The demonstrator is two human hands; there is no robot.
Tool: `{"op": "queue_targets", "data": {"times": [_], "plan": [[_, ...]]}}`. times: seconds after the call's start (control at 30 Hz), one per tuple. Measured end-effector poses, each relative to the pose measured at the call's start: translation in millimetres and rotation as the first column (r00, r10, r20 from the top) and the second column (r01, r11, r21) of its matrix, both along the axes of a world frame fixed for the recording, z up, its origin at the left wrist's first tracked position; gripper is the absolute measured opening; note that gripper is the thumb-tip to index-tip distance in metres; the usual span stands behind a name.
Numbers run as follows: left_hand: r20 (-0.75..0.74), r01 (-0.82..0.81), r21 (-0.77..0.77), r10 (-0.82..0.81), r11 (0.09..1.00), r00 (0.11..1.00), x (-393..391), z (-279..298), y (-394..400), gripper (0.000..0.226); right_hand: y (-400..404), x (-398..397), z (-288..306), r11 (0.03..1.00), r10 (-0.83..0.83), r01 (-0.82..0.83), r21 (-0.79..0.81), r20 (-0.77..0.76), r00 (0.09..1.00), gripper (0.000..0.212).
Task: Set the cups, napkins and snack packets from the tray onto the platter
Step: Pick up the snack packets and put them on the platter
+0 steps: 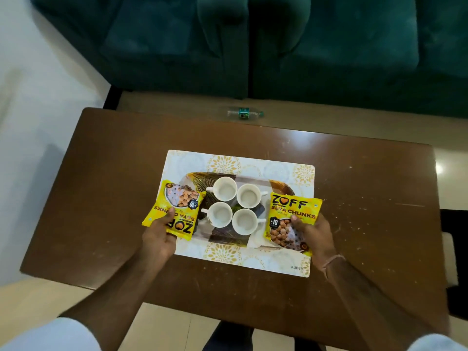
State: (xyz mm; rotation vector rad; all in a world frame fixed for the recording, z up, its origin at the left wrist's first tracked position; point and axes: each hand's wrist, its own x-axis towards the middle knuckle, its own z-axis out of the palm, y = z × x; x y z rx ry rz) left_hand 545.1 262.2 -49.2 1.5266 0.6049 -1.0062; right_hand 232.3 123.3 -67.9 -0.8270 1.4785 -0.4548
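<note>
Left hand (158, 240) clamps one crinkly yellow foil snack packet (174, 209); right hand (312, 234) clamps another yellow packet (291, 222); light, slippery, best pinched at edges.

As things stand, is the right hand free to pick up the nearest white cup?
Probably not yet: the right hand is closed on a yellow snack packet. The cup itself sits uncovered just beside it.
</note>
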Motion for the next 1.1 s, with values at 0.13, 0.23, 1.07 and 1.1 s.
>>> {"op": "queue_targets", "data": {"times": [0.13,0.23,1.07,1.1], "plan": [[0.009,-0.022,0.047,0.022,0.999,1.0,-2,-16,1,0.046,2,2,-4,0.998,0.036,-0.04,-0.043,-0.084,0.996,0.041],[0.038,-0.045,0.068,0.042,0.997,0.998,-2,-21,-1,0.048,2,11,-4,0.996,0.031,-0.045,-0.078,-0.166,0.986,0.049],[0.349,0.201,0.67,-0.543,0.714,0.764,-21,-20,9,0.09,-4,28,6,0.944,0.221,-0.31,-0.115,-0.48,0.849,0.062],[0.341,0.213,0.668,-0.548,0.713,0.764,-19,-21,10,0.092,-4,27,7,0.941,0.228,-0.318,-0.113,-0.485,0.845,0.062]]}}
